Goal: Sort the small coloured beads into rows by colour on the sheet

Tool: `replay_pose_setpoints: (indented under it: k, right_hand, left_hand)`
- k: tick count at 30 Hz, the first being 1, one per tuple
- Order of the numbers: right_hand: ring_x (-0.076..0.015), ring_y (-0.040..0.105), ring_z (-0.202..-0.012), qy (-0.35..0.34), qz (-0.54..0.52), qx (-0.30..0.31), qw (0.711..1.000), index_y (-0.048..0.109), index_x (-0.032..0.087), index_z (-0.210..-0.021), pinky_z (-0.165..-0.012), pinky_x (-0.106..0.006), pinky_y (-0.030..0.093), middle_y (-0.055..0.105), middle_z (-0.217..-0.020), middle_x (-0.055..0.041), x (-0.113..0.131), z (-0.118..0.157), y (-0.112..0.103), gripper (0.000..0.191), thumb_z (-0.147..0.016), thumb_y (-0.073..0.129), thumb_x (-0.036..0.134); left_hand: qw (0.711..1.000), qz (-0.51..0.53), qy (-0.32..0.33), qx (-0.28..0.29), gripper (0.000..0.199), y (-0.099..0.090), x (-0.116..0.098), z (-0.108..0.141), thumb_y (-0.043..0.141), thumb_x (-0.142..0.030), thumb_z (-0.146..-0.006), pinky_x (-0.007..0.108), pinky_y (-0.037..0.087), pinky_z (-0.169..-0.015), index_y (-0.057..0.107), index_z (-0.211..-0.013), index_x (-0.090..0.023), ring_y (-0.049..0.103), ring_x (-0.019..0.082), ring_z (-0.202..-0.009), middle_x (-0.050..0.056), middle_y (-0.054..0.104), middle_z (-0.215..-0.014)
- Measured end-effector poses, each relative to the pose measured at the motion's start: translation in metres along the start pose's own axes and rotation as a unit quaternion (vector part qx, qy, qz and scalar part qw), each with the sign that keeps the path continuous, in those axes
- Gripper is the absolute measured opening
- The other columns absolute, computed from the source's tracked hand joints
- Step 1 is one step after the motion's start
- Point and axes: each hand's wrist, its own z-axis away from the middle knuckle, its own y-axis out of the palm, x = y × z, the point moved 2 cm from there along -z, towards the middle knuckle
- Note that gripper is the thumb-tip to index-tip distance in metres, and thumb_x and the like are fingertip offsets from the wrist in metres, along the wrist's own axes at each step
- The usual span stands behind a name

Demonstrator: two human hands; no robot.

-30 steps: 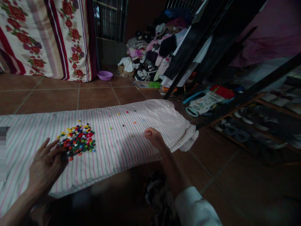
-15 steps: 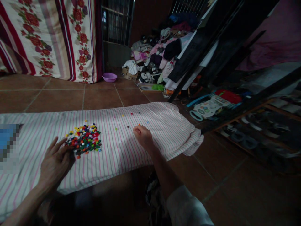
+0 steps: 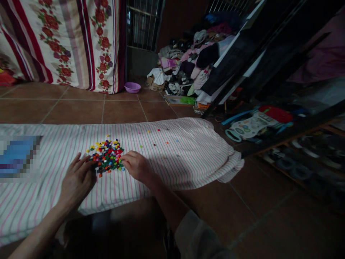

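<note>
Across the surface, draped in a white fabric cloth with pink and grey stripes [image 3: 194,158], lies a low heap of small, cube-like pieces in many colours [image 3: 107,155]. At the heap's left edge rests the bare left hand [image 3: 78,178], its fingers loosely extended and touching the nearest pieces. At the heap's right edge is the bare right hand [image 3: 138,167], thumb and fingertips drawn in close together (whether they pinch a piece, I cannot tell). The two hands are apart, with the heap between them. Right of the heap and beyond the right hand, single pieces lie scattered, among them a red one [image 3: 159,130], an orange one [image 3: 167,142] and a dark brown one [image 3: 154,145]. Past the heap, on the brown tiled floor [image 3: 83,109], sits a round purple basin [image 3: 132,87] beside a cream, flower-patterned fabric curtain [image 3: 78,46].
</note>
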Motion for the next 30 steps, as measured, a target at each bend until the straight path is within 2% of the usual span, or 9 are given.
replay_pose_setpoints:
  k: [4, 12, 20, 30]
  right_hand:
    - [-0.0144, 0.063, -0.096, 0.023, -0.006, -0.002, 1.000, 0.068, 0.018, -0.104, -0.087, -0.024, 0.048, 0.066, -0.102, -0.0069, 0.006, -0.008, 0.011, 0.020, -0.095, 0.050, 0.020]
    - [-0.0167, 0.062, -0.094, 0.093, -0.005, -0.003, 0.996, 0.068, 0.019, -0.103, -0.087, -0.027, 0.048, 0.064, -0.101, -0.0070, 0.000, -0.012, 0.029, 0.020, -0.090, 0.053, 0.017]
    - [-0.0177, 0.061, -0.094, 0.084, -0.011, -0.011, 0.996, 0.068, 0.018, -0.101, -0.089, -0.030, 0.049, 0.063, -0.100, -0.0081, -0.008, -0.011, 0.036, 0.023, -0.087, 0.051, 0.011]
    - [-0.0184, 0.061, -0.094, 0.064, -0.009, -0.010, 0.998, 0.068, 0.016, -0.100, -0.087, -0.031, 0.051, 0.062, -0.096, -0.0088, -0.009, -0.013, 0.040, 0.023, -0.087, 0.050, 0.011]
  left_hand:
    - [0.999, 0.026, -0.019, 0.007, 0.036, -0.001, 0.003, 0.002, 0.037, -0.028, -0.088, 0.050, 0.040, -0.113, 0.061, -0.113, -0.020, 0.037, 0.027, -0.140, 0.010, 0.063, -0.125]
    - [0.998, 0.034, -0.056, 0.021, 0.037, -0.014, 0.013, 0.008, 0.037, -0.030, -0.090, 0.054, 0.039, -0.112, 0.064, -0.112, -0.018, 0.039, 0.028, -0.138, 0.010, 0.064, -0.125]
    - [0.997, 0.000, -0.077, 0.032, 0.037, -0.024, 0.026, 0.016, 0.036, -0.035, -0.092, 0.053, 0.039, -0.112, 0.067, -0.105, -0.019, 0.040, 0.029, -0.137, 0.010, 0.064, -0.124]
    - [0.996, -0.023, -0.061, 0.053, 0.042, -0.019, 0.024, 0.015, 0.036, -0.034, -0.093, 0.054, 0.040, -0.112, 0.070, -0.109, -0.015, 0.037, 0.033, -0.138, 0.014, 0.061, -0.127]
